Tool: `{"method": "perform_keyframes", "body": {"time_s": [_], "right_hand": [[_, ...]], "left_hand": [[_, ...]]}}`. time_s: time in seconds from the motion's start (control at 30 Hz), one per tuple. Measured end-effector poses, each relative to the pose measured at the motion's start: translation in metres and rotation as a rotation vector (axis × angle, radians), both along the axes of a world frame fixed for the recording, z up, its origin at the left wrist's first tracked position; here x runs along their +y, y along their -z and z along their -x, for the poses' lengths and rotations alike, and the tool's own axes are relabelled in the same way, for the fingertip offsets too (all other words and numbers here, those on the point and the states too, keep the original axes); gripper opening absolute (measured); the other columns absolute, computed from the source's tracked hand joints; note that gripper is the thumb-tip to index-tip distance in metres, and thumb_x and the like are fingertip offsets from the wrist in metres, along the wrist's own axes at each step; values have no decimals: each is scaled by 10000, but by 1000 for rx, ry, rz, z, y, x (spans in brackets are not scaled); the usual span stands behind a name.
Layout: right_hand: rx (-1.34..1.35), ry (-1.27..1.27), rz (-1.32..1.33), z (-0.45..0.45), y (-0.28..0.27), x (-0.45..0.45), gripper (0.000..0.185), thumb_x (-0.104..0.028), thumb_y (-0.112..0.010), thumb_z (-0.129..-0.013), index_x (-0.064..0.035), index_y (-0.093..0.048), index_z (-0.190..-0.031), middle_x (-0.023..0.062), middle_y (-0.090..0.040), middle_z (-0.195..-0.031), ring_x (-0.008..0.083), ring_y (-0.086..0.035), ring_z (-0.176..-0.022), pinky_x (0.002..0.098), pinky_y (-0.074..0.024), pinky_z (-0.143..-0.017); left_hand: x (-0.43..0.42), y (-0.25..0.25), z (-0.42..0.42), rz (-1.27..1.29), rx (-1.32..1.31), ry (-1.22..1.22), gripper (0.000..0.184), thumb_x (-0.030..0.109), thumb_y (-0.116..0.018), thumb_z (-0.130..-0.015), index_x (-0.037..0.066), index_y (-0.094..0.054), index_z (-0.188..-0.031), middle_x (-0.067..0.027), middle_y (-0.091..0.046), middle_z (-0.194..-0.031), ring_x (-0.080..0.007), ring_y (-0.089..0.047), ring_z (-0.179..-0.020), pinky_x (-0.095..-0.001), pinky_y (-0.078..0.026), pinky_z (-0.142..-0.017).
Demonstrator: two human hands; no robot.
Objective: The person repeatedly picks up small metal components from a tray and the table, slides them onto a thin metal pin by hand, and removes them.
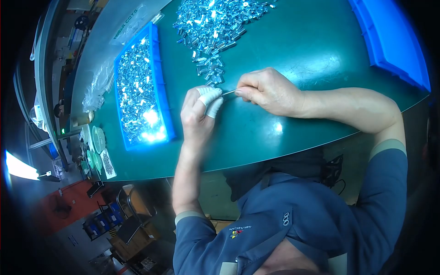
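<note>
Thumb and forefinger of the right hand (270,91) are pinched together on one end of a thin metal rod (228,92), which slants slightly across the short space between the two hands. Its other end meets the fingertips of the left hand (195,112), where white coverings (210,96) wrap some of the fingers. Those fingers are curled close together, but whether they clamp the rod or a small piece cannot be told, since the tips hide it.

Both hands are above the green tabletop (284,50), near its front edge. Beyond them lies a heap of small shiny metal pieces (211,20), with a narrow trail of them running down to just beside the left fingertips. Left of the left forearm stands a blue tray (158,78) filled with similar metal pieces (134,87). Another blue container (389,34) is at the far right, well apart from the hands. Green dishes (98,139) sit near the table's left edge.
</note>
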State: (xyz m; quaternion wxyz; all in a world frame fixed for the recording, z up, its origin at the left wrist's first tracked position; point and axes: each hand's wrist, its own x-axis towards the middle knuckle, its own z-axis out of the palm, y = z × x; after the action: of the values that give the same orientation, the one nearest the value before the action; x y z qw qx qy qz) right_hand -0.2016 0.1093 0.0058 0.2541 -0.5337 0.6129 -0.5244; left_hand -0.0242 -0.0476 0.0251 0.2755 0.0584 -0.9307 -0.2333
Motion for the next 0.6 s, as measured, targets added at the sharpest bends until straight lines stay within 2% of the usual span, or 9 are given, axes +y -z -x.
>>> {"method": "perform_keyframes", "body": {"time_s": [0.13, 0.2, 0.23, 0.3, 0.4, 0.53, 0.6], "right_hand": [[145, 44, 163, -2, 7, -1, 250, -204, -628, -1004, 6, -684, -881, 113, -661, -703, 225, -627, -621, 370, -510, -617], [66, -45, -10, 0, 2, 2, 284, -226, -603, -1028, -6, -687, -869, 89, -657, -677, 186, -625, -600, 352, -506, -582], [66, -46, -11, 0, -2, 3, 284, -226, -603, -1028, -6, -687, -869, 89, -657, -677, 186, -625, -600, 352, -506, -582], [-184, -122, -239, 1, -10, 3, 337, -258, -566, -1058, -20, -690, -855, 60, -655, -659, 143, -609, -570, 319, -497, -543], [-160, -159, -271, 1, -15, 4, 381, -290, -539, -1079, -26, -686, -848, 36, -651, -657, 104, -587, -549, 285, -486, -516], [-196, -157, -243, 1, -12, 2, 390, -302, -542, -1080, -19, -678, -847, 34, -651, -670, 100, -588, -565, 282, -488, -526], [-340, -122, -243, 1, -9, 1, 390, -316, -547, -1078, -14, -676, -870, 32, -653, -686, 93, -590, -586, 283, -493, -538]], "left_hand": [[1, 0, 0, -2, 5, 9, 249, -11, -807, -811, 33, -713, -1037, -115, -725, -995, -278, -685, -946, -362, -556, -823], [2, 0, 0, -27, 0, 12, 246, -9, -809, -809, 32, -713, -1032, -117, -724, -991, -278, -686, -940, -362, -556, -820], [3, 0, -1, -51, -8, 19, 244, -8, -811, -807, 30, -714, -1027, -118, -723, -986, -278, -686, -934, -362, -556, -818], [8, -1, 1, -92, -9, 48, 241, -4, -812, -806, 29, -714, -1024, -119, -722, -980, -278, -687, -933, -362, -556, -815], [13, 4, 3, -105, -11, 97, 243, 7, -817, -807, 33, -712, -1025, -119, -717, -971, -273, -690, -932, -359, -555, -808], [13, 5, 5, -149, -9, 76, 263, 26, -817, -818, 45, -713, -1059, -116, -711, -978, -250, -684, -909, -346, -549, -789], [15, 2, 5, -232, -47, 5, 267, 33, -808, -838, 39, -716, -1089, -108, -709, -977, -215, -674, -887, -320, -532, -766]]}}
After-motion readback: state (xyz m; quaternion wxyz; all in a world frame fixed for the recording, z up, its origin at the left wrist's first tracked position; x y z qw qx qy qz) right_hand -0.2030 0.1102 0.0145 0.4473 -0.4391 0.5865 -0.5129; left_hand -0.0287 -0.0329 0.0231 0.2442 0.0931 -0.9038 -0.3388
